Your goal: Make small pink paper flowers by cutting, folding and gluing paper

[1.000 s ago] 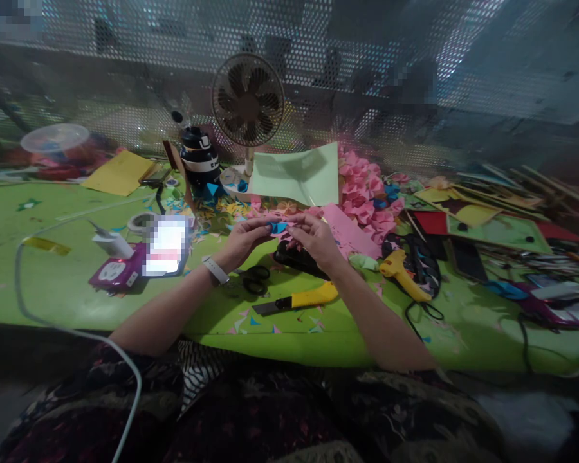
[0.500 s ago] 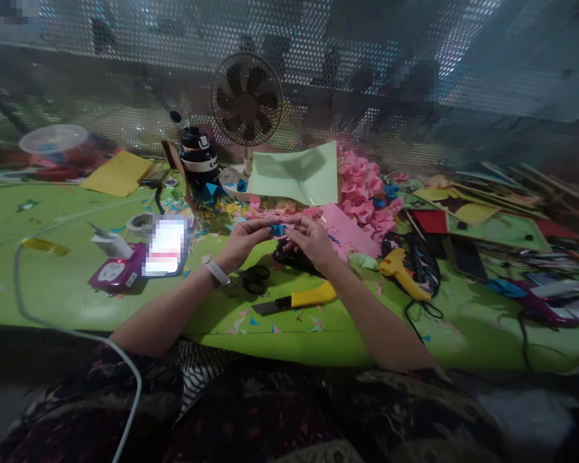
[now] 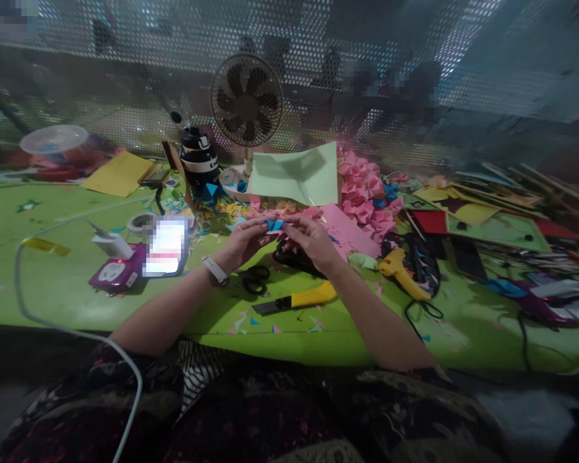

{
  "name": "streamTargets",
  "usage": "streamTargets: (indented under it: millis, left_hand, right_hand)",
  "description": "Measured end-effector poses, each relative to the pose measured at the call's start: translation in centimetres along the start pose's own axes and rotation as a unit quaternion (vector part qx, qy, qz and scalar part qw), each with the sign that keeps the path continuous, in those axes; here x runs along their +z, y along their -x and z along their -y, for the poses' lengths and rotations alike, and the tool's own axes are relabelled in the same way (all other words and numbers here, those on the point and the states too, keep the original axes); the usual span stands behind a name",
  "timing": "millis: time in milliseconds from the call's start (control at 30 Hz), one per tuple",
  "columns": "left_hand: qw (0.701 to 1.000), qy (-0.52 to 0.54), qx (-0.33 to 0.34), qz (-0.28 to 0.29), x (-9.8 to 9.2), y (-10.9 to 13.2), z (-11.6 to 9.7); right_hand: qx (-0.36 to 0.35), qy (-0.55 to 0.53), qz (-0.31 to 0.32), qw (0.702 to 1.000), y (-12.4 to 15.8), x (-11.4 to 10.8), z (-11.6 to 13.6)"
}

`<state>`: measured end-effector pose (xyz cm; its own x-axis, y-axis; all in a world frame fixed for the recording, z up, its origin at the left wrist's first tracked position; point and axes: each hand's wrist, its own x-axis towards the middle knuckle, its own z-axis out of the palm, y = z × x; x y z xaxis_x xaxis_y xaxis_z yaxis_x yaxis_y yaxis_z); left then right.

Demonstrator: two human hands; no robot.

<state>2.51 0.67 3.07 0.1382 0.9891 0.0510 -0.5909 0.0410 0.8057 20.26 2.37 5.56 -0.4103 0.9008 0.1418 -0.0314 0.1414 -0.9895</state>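
Observation:
My left hand and my right hand meet above the green table, and both pinch a small folded piece of blue paper between their fingertips. A white watch sits on my left wrist. Black scissors and a yellow utility knife lie on the table just below my hands. A dark object lies under my right hand. Small paper offcuts are scattered near the table's front edge.
A small fan, a black bottle and a pale green sheet stand behind my hands. Pink paper flowers pile up to the right, near a yellow glue gun. A phone, charger and white cable lie left.
My hands stay together on the blue paper. The fingers have shifted slightly, and the paper sits a little higher between them.

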Motion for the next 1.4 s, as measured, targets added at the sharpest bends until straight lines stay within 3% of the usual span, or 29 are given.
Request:
streamTargets:
  millis: [267, 367, 533, 667, 900, 1000, 1233, 1400]
  left_hand:
    - [0.998, -0.055, 0.030, 0.007, -0.3, 0.1, 0.3]
    - [0.992, -0.104, 0.065, 0.009, -0.3, 0.1, 0.2]
    - [0.983, -0.154, 0.095, 0.018, -0.3, 0.0, 0.0]
    - [0.981, -0.166, 0.094, 0.021, -0.4, -0.1, -0.1]
    - [0.969, -0.213, 0.126, 0.007, 0.0, 0.2, -0.3]
    - [0.949, -0.265, 0.172, 0.007, -0.1, 0.2, -0.4]
    - [0.862, -0.403, 0.305, -0.035, -0.2, 0.1, -0.3]
    - [0.837, -0.431, 0.337, -0.024, -0.7, -0.1, 0.3]
  right_hand:
    - [0.000, 0.016, -0.013, 1.000, -0.1, -0.2, -0.5]
    - [-0.075, 0.103, -0.053, 0.990, 0.0, -0.3, -0.7]
    - [-0.196, 0.294, -0.079, 0.932, 0.2, -0.3, -1.0]
    - [-0.231, 0.331, -0.091, 0.910, 0.3, -0.3, -1.3]
    - [-0.273, 0.322, -0.120, 0.899, 0.4, -0.2, -1.2]
    - [-0.289, 0.329, -0.108, 0.892, 0.4, -0.3, -1.1]
    - [-0.319, 0.351, -0.118, 0.872, 0.1, -0.4, -1.5]
    - [-0.339, 0.333, -0.132, 0.870, 0.0, -0.4, -1.6]
